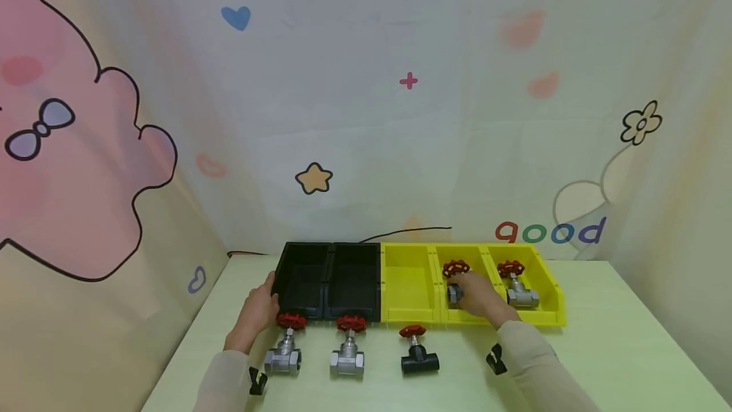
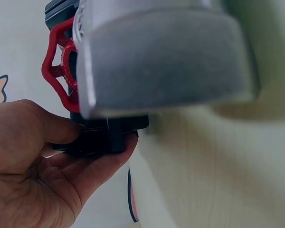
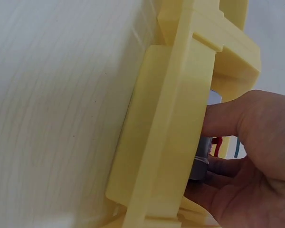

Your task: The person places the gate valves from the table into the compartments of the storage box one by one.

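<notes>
My left hand (image 1: 258, 307) grips the outer left side of a black bin (image 1: 299, 288); the left wrist view shows thumb and fingers on either side of its dark edge. Inside the middle yellow bin (image 1: 466, 318), my right hand (image 1: 479, 296) holds a metal gate valve (image 1: 454, 294) with a red handwheel, partly covered by the fingers. In the right wrist view, that bin's wall hides much of the valve (image 3: 200, 166). Close to my left hand stands a silver valve (image 1: 284, 360) with a red handwheel, large in the left wrist view.
Another silver valve (image 1: 347, 362) and a black-bodied valve (image 1: 420, 362) stand in front of the bins. The rightmost yellow bin (image 1: 549, 316) contains a silver valve (image 1: 521, 297). A second black bin (image 1: 353, 291) and the left yellow bin (image 1: 408, 288) adjoin. A printed curtain (image 1: 366, 132) hangs behind.
</notes>
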{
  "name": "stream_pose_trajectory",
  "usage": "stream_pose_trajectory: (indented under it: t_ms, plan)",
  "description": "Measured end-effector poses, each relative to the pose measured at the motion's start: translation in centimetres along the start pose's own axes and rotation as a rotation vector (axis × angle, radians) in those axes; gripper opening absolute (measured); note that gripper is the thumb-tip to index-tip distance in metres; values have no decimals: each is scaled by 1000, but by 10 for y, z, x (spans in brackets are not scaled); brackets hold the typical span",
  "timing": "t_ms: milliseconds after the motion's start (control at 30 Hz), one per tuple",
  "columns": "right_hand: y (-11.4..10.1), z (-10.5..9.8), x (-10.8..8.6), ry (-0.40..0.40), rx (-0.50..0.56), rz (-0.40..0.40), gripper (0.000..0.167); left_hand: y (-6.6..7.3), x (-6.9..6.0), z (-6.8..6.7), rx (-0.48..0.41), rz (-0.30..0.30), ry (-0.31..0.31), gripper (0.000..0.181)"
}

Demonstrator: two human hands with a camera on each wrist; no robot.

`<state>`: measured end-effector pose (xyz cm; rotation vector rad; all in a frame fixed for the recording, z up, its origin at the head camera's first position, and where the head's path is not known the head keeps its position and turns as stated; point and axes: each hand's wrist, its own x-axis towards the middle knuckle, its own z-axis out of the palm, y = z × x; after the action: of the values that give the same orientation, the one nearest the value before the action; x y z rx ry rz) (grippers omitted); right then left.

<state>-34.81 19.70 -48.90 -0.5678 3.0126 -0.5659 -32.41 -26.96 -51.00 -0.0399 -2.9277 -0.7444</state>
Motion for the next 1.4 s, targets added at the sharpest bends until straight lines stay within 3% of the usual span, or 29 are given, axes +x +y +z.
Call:
stream_pose_trajectory:
  t_ms: [200, 433, 1033, 1400]
  plan:
    - [-5, -2, 4, -5, -38, 45, 42, 1, 2, -2, 0, 28, 5, 58]
    - [-6, 0, 4, -30, -43, 94, 38, 2, -1, 0, -3, 17, 3, 57]
    - [-3, 6, 8, 6, -40, 117, 36, 1, -5, 0, -16, 6, -2, 58]
    - [-12, -6, 8, -51, -10, 165, 39, 2, -2, -3, -8, 3, -2, 58]
